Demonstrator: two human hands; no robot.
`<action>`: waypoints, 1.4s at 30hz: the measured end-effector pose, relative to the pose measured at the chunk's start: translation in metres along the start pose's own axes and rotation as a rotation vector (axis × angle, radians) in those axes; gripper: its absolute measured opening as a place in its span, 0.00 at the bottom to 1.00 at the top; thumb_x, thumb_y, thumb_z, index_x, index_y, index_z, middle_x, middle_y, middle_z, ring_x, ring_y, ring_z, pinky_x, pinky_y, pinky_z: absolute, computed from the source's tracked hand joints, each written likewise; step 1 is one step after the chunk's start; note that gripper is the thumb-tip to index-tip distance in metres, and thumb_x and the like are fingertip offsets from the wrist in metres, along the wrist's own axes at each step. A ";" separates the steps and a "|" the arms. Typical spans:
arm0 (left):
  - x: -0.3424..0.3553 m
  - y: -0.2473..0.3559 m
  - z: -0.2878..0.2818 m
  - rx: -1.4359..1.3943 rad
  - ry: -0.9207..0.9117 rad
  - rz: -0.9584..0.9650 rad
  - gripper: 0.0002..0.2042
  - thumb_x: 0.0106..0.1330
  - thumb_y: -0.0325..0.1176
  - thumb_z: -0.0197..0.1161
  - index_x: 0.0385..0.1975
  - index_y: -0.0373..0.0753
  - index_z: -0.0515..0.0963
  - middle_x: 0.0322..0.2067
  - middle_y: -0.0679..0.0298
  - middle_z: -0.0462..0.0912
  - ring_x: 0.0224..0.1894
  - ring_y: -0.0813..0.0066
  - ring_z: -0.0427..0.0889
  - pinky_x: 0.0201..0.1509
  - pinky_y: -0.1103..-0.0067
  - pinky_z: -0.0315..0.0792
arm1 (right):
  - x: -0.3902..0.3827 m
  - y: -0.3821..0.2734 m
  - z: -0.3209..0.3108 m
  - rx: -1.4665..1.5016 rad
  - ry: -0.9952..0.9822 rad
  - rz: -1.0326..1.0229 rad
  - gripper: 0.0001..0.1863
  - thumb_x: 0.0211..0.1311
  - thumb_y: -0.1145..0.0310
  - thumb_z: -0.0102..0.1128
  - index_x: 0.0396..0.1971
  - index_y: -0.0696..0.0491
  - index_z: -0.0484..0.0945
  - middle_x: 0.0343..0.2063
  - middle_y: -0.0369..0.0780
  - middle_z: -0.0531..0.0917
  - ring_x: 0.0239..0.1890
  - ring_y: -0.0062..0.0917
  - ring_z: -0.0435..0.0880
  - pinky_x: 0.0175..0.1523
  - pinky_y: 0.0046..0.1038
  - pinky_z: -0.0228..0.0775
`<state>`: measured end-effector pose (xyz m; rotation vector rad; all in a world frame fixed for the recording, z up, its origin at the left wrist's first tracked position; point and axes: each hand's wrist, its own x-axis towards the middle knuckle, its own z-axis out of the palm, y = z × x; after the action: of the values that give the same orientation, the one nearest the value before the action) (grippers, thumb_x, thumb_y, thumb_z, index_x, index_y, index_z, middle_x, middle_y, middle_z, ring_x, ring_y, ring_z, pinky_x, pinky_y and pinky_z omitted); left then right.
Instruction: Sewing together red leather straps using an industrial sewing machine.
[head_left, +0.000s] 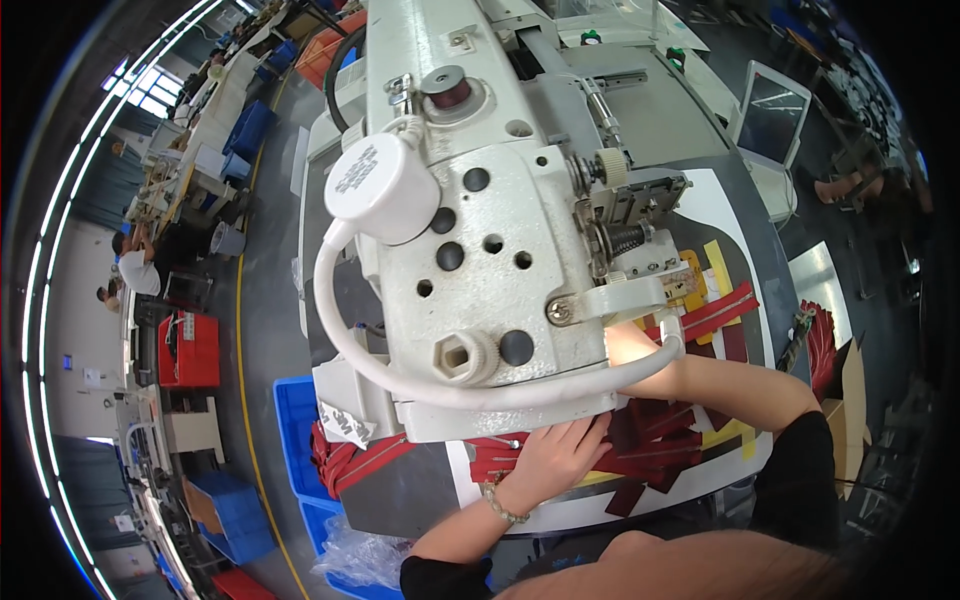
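Left hand (pixel 560 458), lower centre, and mostly hidden right hand (pixel 628 346) flank the sewing-machine head (pixel 470 310); grips can't be told. Best keep red zipper tapes (pixel 715 316) flat.

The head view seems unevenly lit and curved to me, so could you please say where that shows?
In the head view, the ceiling light strips bow along the left rim, looking overexposed; also in the head view, a bright glow washes over the partly hidden right hand beside the white sewing machine; the head view's far right is dim, its corners black.
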<state>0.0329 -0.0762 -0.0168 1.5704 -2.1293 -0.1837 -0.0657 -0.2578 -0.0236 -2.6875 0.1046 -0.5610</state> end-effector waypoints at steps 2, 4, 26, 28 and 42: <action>0.000 -0.002 0.001 0.002 0.007 -0.015 0.21 0.55 0.39 0.68 0.47 0.36 0.78 0.54 0.52 0.75 0.56 0.59 0.75 0.56 0.70 0.70 | -0.008 -0.003 -0.010 0.218 0.088 0.137 0.07 0.43 0.70 0.65 0.25 0.51 0.78 0.32 0.37 0.81 0.36 0.30 0.79 0.41 0.29 0.64; -0.002 -0.002 0.000 0.004 0.011 -0.034 0.22 0.55 0.39 0.68 0.47 0.36 0.78 0.54 0.52 0.75 0.55 0.59 0.76 0.54 0.70 0.71 | -0.020 -0.007 -0.026 0.304 0.086 0.125 0.12 0.43 0.71 0.67 0.31 0.51 0.77 0.34 0.36 0.80 0.37 0.31 0.79 0.43 0.30 0.66; 0.000 0.001 -0.004 0.157 -0.038 -0.060 0.26 0.61 0.48 0.64 0.56 0.40 0.75 0.48 0.60 0.81 0.48 0.66 0.81 0.53 0.72 0.73 | -0.075 -0.008 -0.017 0.117 0.136 0.289 0.15 0.49 0.75 0.62 0.41 0.52 0.83 0.43 0.41 0.84 0.46 0.36 0.83 0.50 0.37 0.76; 0.002 0.002 -0.009 0.163 -0.045 -0.054 0.26 0.61 0.49 0.64 0.57 0.41 0.75 0.48 0.61 0.81 0.49 0.66 0.81 0.53 0.73 0.73 | -0.075 -0.007 -0.016 0.181 0.104 0.327 0.15 0.49 0.75 0.62 0.41 0.52 0.83 0.43 0.42 0.84 0.46 0.36 0.83 0.50 0.37 0.76; -0.032 -0.008 0.047 -0.380 -0.061 -0.168 0.33 0.54 0.28 0.71 0.61 0.30 0.65 0.67 0.40 0.53 0.69 0.42 0.56 0.70 0.61 0.56 | -0.075 0.001 -0.011 -0.012 0.107 0.149 0.15 0.51 0.72 0.61 0.42 0.52 0.83 0.42 0.40 0.84 0.47 0.34 0.83 0.50 0.36 0.74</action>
<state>0.0261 -0.0571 -0.0706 1.5252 -1.8659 -0.6586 -0.1385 -0.2513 -0.0423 -2.6329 0.3359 -0.6578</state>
